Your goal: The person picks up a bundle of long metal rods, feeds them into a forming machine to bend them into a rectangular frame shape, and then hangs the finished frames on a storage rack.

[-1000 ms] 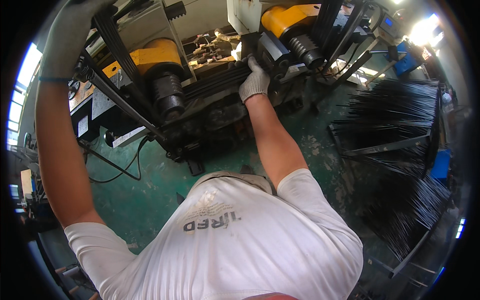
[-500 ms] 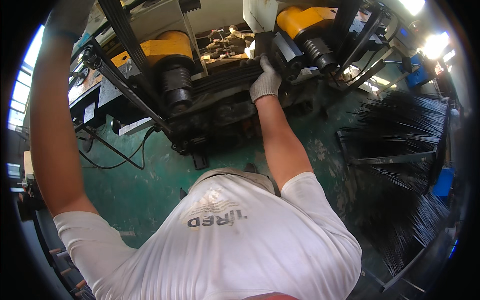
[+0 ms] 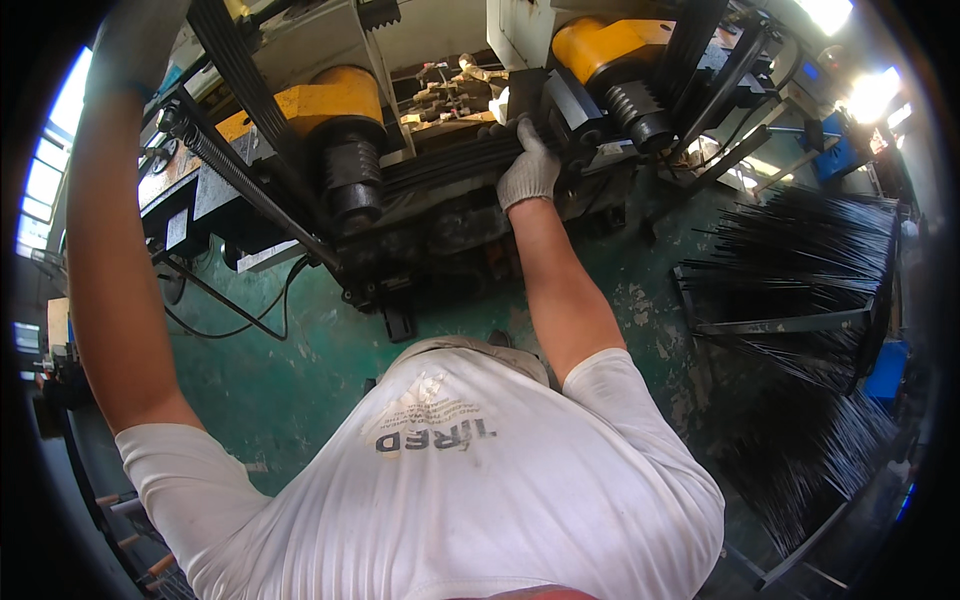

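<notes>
My right hand, in a pale knitted glove with dirty dark fingertips, is closed round one end of a bundle of thin black rods. The rods lie across the front of a machine, between two black ribbed spindles under yellow housings. Far up at the left, my left hand wears a greyish glove and reaches past the top edge. Its fingers are out of sight, so its grip does not show. Slanting black bars stand beside it.
Loose metal parts lie in a recess behind the rods. A coil spring arm slants down at the left, above a black cable over the green floor. At right, racks hold many thin black rods.
My left arm has shifted slightly to the right. My right hand stays on the rod bundle, almost in the same place.
</notes>
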